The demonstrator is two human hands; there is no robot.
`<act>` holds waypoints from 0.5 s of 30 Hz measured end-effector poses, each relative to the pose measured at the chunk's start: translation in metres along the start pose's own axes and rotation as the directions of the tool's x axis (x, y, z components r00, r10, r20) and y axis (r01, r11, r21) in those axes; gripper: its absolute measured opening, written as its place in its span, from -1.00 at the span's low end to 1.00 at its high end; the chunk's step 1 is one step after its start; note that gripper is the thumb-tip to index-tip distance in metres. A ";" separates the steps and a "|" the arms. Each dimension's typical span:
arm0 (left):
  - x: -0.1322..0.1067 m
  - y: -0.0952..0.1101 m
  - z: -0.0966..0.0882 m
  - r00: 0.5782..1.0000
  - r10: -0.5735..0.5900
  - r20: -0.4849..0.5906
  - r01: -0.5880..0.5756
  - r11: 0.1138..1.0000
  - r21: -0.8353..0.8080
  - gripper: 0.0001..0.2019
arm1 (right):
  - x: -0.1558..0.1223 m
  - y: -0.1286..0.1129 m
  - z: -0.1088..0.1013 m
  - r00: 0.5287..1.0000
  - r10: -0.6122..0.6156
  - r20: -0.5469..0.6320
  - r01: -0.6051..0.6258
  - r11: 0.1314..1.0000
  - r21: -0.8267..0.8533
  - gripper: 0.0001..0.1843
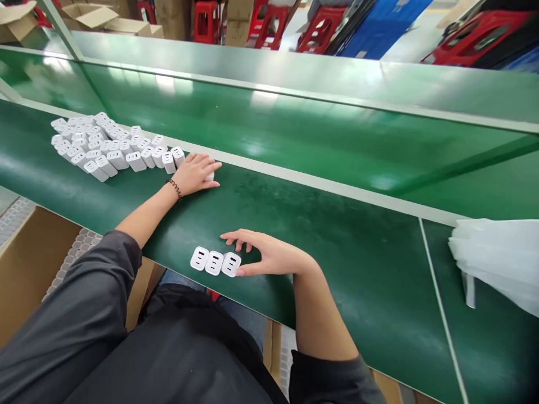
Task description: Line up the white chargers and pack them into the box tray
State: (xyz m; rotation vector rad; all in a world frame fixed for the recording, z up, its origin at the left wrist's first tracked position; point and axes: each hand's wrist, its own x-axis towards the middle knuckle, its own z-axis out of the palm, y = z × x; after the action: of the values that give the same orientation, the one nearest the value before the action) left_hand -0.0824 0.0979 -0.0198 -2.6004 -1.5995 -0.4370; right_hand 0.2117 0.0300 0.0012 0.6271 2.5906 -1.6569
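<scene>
My left hand (196,173) reaches to the right end of a heap of white charger blocks (115,159). A white charger (209,177) shows between its thumb and fingers, mostly covered by the hand. Closer to me, three more chargers stand side by side in a short row, slotted ends up: a left one (199,258), a middle one (214,263) and a right one (231,265). Beside this row is my right hand (273,252), its fingers apart and holding nothing. Its thumb tip is at the edge of the right charger.
The green bench (337,258) has a raised back ledge (357,193). Translucent white plastic bags (499,258) lie at the far right. Below the front edge, a cardboard box (36,264) and packed white pieces (76,252) show. Red stools (206,22) stand behind.
</scene>
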 end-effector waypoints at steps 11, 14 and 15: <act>-0.144 0.095 -0.059 0.994 0.086 -0.072 -0.111 0.841 -0.530 -0.16 | -0.004 -0.002 -0.002 0.999 0.038 0.023 -0.038 0.999 -0.023 -0.18; -0.161 0.112 -0.036 0.999 0.040 -0.012 -0.040 0.818 -0.574 -0.11 | -0.005 -0.004 -0.002 0.999 0.039 0.030 -0.038 0.999 -0.039 -0.29; -0.162 0.115 -0.030 0.999 0.030 -0.013 -0.032 0.811 -0.585 -0.12 | -0.005 -0.004 -0.002 0.999 0.029 0.040 -0.028 0.999 -0.038 -0.34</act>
State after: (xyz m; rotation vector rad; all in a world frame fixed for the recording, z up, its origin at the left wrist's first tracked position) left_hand -0.0561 -0.1014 -0.0230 -3.0302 -1.6133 -1.0916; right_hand 0.2151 0.0290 0.0067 0.6194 2.5659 -1.5921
